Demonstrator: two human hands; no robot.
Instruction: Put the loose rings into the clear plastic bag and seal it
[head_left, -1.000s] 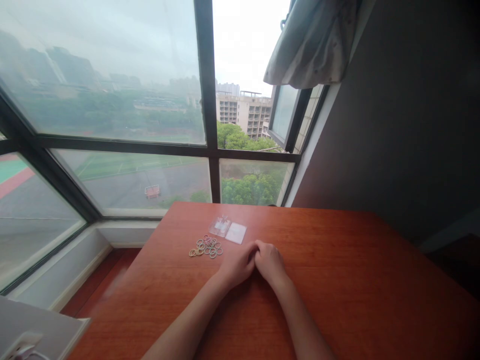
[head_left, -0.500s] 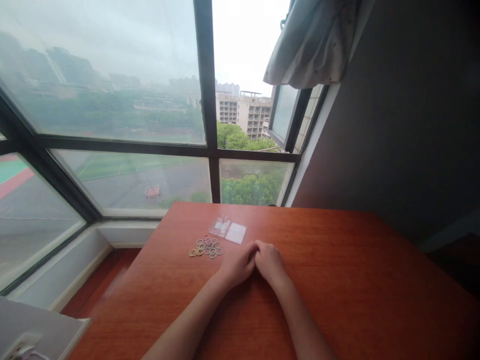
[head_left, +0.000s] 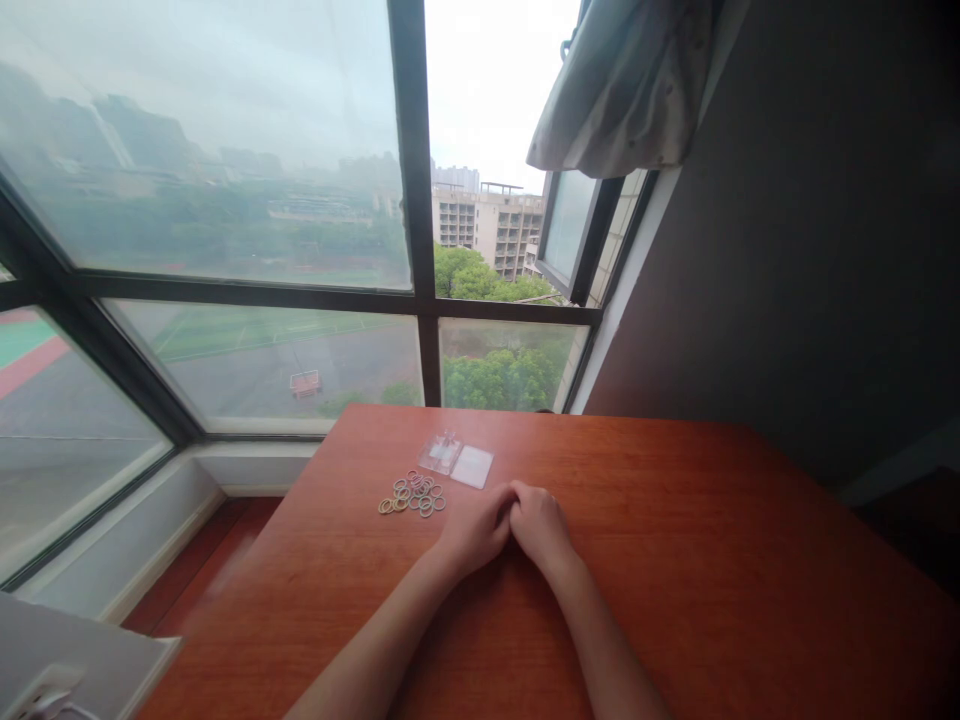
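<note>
We are resting our left hand (head_left: 472,530) and right hand (head_left: 541,528) on the desk (head_left: 712,560), fingers curled together, holding nothing; the small rings (head_left: 412,494) are lying just left of the hands, where a careless sweep could scatter them

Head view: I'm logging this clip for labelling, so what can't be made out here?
- Fingertips and palms of the left hand and right hand: curled together on the table, so any grasp is hidden.
- Small rings: too small to count or tell the material.
- Clear case: transparent and distant, contents unreadable.
- White item: cut off by the bottom-left edge.
</note>
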